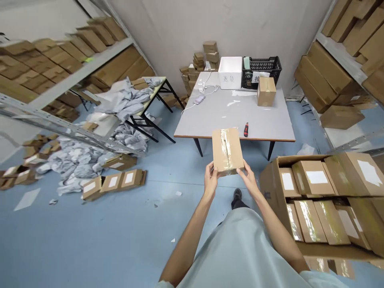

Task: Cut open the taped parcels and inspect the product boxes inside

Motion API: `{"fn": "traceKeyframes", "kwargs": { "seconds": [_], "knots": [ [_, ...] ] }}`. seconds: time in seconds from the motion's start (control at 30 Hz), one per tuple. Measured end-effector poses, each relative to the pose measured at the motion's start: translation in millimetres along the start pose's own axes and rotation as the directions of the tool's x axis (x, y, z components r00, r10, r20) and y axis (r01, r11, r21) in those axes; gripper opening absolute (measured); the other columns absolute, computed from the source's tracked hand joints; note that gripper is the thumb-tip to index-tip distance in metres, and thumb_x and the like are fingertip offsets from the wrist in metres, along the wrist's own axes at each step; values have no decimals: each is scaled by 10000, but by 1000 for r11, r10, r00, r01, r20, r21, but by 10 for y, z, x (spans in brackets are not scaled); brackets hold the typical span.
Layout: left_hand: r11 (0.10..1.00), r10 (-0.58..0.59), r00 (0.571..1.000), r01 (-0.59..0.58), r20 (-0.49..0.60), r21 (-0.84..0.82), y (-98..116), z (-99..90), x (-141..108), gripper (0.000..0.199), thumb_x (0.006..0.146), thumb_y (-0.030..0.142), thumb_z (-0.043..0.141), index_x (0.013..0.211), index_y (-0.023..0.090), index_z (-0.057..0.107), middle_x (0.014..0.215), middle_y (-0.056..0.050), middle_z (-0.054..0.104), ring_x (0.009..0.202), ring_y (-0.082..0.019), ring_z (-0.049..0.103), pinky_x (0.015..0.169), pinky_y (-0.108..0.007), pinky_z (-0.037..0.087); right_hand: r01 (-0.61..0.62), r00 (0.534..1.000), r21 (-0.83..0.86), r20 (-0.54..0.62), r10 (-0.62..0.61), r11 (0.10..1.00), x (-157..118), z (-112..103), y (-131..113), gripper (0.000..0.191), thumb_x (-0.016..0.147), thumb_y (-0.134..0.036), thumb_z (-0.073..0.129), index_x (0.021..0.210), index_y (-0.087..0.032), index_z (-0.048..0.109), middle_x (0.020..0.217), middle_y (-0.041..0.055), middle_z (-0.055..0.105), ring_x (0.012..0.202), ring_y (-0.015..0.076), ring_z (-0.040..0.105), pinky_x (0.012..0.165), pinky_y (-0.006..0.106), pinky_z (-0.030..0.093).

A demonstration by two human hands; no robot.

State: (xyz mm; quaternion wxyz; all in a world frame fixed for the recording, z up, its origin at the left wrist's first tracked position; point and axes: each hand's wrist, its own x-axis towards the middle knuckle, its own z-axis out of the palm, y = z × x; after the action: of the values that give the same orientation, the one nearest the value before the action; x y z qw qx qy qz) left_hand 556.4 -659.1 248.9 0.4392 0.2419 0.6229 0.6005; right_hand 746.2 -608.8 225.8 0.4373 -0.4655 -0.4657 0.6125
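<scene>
Between my two hands I hold a small brown cardboard box point(219, 150), with shiny clear tape running down the middle of its top. My left hand point(211, 176) grips its near left corner, and my right hand point(248, 176) grips the near right corner. The box is in the air at the front edge of a grey table point(207, 116). On that table, just beyond the box to the right, lies a red and black utility knife point(246, 129). Farther back stands another taped cardboard box point(266, 92).
At the table's back are a white foam bin point(230, 72), a black crate point(264, 66) and a power strip point(199, 100). A large carton point(271, 200) full of boxes stands at my right. Shelves flank both sides. Grey bags point(78, 160) and boxes litter the left floor.
</scene>
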Motion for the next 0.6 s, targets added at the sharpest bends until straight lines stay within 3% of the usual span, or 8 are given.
{"fn": "traceKeyframes", "kwargs": {
  "seconds": [0.2,0.37,0.6],
  "knots": [
    [998,-55,998,55,-35,11,305,-39,1183,472,1024,502,806,1401,255,667,1635,-145,677,1498,-341,665,1043,-415,685,-10,1000,-5,26,11,1000,1169,456,-44,980,847,-778,875,1641,-238,679,1769,151,581,1679,407,500,1363,582,489],
    [997,-71,998,71,-2,16,299,-129,2130,454,1012,457,791,1396,248,668,1630,-151,674,1479,-344,668,1011,-397,683,-17,1000,-5,5,17,1000,2026,828,98,844,885,-695,853,1543,-199,668,1612,197,711,1512,392,664,1326,565,507],
    [976,-211,977,207,45,73,260,-225,3407,343,989,293,760,1311,238,654,1603,-164,686,1479,-336,681,1087,-455,671,-80,983,-126,-173,57,989,2993,1322,492,653,846,-623,810,1337,-222,653,1415,175,789,1359,349,736,1235,514,563]
  ]
}}
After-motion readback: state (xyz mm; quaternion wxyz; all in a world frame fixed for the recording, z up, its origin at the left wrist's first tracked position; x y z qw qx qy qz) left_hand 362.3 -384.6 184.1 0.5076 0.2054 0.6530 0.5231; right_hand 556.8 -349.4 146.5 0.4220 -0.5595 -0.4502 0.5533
